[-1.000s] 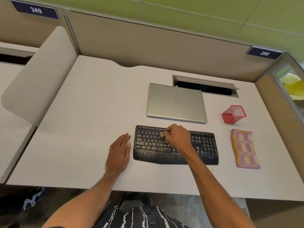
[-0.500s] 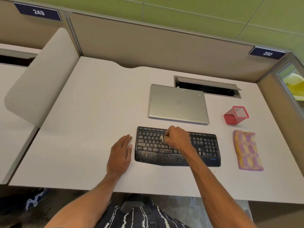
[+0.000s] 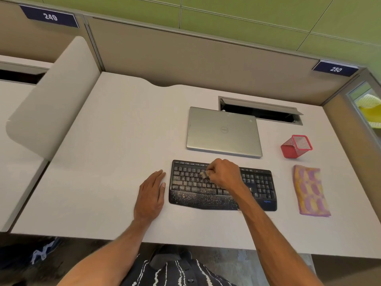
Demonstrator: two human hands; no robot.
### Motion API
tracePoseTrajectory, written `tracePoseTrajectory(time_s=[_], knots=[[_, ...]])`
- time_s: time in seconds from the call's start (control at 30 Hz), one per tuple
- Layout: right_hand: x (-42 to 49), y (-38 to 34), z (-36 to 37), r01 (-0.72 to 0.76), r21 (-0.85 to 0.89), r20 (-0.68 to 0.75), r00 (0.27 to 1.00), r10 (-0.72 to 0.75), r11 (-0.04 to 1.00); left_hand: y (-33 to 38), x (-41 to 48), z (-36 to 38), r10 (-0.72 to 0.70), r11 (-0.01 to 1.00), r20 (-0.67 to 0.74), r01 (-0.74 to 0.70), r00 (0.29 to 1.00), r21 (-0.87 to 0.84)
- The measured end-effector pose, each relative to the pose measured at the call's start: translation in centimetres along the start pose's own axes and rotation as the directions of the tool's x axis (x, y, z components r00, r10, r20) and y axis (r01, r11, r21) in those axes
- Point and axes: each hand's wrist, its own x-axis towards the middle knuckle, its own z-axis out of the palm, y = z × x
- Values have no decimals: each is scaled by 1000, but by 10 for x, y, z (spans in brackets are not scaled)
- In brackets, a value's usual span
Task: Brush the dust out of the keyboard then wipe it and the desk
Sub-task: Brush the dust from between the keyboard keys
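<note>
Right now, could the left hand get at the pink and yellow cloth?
Probably not easily. The left hand rests flat on the desk left of the keyboard, while the cloth lies past its right end. The keyboard and the right arm lie between; it would have to cross both.

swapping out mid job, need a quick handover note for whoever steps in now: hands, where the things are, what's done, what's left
Right grip: fingers curled round a small brush, held against the middle key rows of the keyboard.
Left grip: flat and open on the desk, beside the keyboard's left edge, holding nothing.
Cloth: folded on the desk, right of the keyboard, untouched.
Done: brushing is under way; pale dust specks lie on the lower keys and palm rest.
Left: finish brushing, then wipe the keyboard and the desk with the cloth.
</note>
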Motion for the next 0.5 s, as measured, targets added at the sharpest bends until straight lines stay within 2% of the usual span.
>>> tracePoseTrajectory(time_s=[0.07, 0.17, 0.4, 0.5], knots=[[-2, 0, -2, 73, -7, -34, 997, -73, 997, 0, 0, 0, 4, 1000, -2, -4, 1000, 2], [-7, -2, -3, 155, -93, 20, 988, -154, 984, 0, 0, 0, 1, 1000, -1, -1, 1000, 3], [-8, 15, -9, 40, -309, 30, 999, -33, 950, 1, 0, -1, 5, 1000, -5, -5, 1000, 0], [-6, 14, -17, 19, -168, 7, 1000, -18, 986, 1, 0, -1, 6, 1000, 0, -6, 1000, -3]])
